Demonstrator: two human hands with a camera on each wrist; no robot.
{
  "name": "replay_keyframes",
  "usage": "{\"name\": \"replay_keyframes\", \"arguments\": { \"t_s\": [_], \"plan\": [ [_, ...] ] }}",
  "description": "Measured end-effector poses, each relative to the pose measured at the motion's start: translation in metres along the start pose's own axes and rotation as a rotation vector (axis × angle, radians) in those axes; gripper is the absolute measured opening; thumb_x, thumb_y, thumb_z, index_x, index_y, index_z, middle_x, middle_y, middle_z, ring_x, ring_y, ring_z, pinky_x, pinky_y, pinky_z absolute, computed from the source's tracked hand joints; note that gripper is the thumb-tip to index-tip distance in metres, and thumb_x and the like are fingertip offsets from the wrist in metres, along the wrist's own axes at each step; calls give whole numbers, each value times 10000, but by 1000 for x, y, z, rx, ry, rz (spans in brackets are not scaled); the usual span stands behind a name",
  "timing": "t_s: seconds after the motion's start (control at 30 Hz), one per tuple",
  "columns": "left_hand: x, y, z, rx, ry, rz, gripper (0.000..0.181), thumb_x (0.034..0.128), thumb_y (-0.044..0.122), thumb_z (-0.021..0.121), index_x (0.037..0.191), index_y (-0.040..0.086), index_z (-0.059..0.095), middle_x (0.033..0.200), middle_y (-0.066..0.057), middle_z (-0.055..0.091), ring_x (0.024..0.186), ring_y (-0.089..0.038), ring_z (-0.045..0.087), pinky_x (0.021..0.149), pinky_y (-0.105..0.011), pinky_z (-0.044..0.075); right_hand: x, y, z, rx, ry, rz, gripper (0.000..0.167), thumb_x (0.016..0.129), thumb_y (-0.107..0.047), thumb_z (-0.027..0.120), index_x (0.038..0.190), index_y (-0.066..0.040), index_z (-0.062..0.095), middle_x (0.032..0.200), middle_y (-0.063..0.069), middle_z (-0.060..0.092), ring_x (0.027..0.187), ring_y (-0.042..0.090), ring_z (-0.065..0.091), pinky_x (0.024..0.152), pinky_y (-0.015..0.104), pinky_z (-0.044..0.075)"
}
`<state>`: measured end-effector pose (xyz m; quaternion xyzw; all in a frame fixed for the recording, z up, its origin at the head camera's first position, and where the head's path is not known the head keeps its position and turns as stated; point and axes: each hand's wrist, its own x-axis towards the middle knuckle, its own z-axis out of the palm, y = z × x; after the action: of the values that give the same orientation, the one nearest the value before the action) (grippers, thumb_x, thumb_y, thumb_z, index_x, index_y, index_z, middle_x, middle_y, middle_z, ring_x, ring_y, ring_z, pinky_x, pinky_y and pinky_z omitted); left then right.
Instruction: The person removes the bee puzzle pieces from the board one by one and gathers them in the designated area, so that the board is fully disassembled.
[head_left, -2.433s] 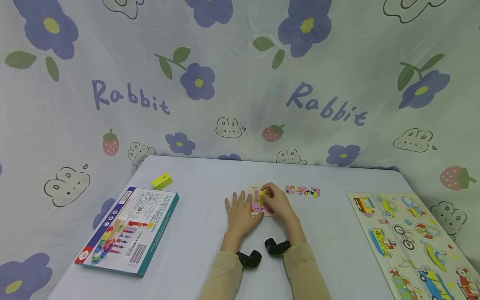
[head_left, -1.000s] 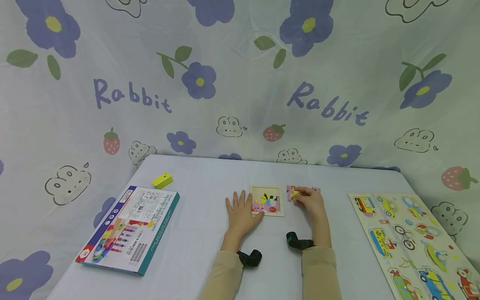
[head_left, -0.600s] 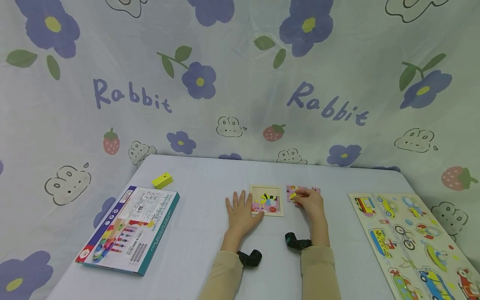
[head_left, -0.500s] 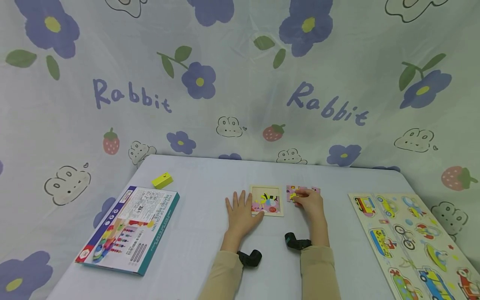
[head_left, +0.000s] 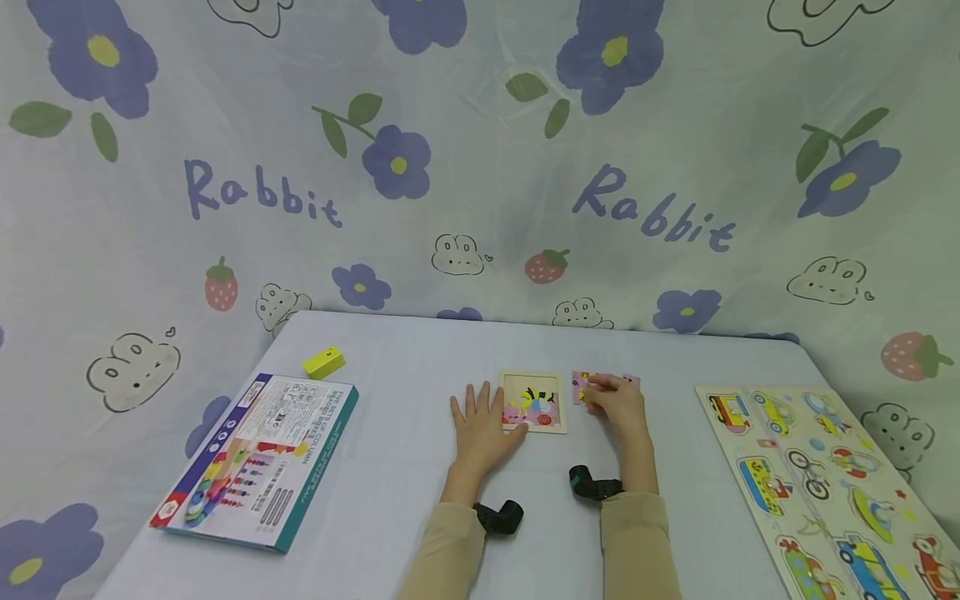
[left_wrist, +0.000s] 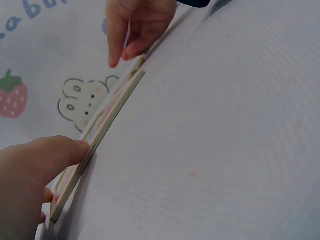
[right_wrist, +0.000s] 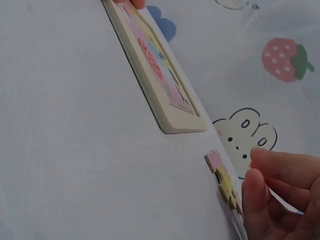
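A white-covered table [head_left: 405, 450] stands before a pale hanging sheet [head_left: 480, 150] printed with purple flowers [head_left: 396, 162], strawberries [head_left: 544, 267] and rabbit faces [head_left: 457, 255], all in soft light.

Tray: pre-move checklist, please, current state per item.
1. Tray steadied: ok, left hand has its thumb on the rim.
2. Space in tray: ok, upper part bare.
3. Loose pieces near tray: ok, just right of it in the head view.
4. All loose pieces visible: not ok, right hand hides some.
5. Piece gripped in right fingers: cannot tell.
6. Box clear of tray: ok, well left.
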<state>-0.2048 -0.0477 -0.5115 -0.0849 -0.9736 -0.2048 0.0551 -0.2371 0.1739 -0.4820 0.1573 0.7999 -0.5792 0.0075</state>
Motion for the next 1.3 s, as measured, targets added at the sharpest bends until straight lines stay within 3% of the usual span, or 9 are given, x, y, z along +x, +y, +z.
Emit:
{"name": "replay_keyframes", "arguments": {
  "t_s": [0.27,0.83,1.03,1.3],
  "plan": [
    [0,1,-1,-3,4,-3,731,819,516,548,1389,78,415,1465,-170,313,1380,-399,147,1066,-612,13,1,-8,5,91,-74,-46,342,850,-68,627,1173,39,594,910,85,566,671,75,565,621,182,516],
    [1,1,-1,13,-3,-5,730,828,523,540,1391,75,412,1461,-173,320,1377,-402,155,1066,-616,19,-8,-23,33,104,-170,-98,319,841,-89,657,1144,4,622,949,112,558,799,175,598,699,256,545],
    [1,1,-1,13,0,-5,726,831,524,540,1388,75,417,1459,-175,323,1376,-403,157,1066,-617,22,-10,-25,41,60,-184,-136,304,826,-77,669,1113,16,634,947,128,576,783,223,614,686,284,539],
    [0,1,-2,13,5,6,729,833,529,536,1388,72,415,1456,-178,327,1376,-405,156,1064,-620,21,-11,-26,50,-92,-200,-189,281,804,-87,688,1075,-15,662,927,111,610,658,134,575,586,225,472]
  ]
}}
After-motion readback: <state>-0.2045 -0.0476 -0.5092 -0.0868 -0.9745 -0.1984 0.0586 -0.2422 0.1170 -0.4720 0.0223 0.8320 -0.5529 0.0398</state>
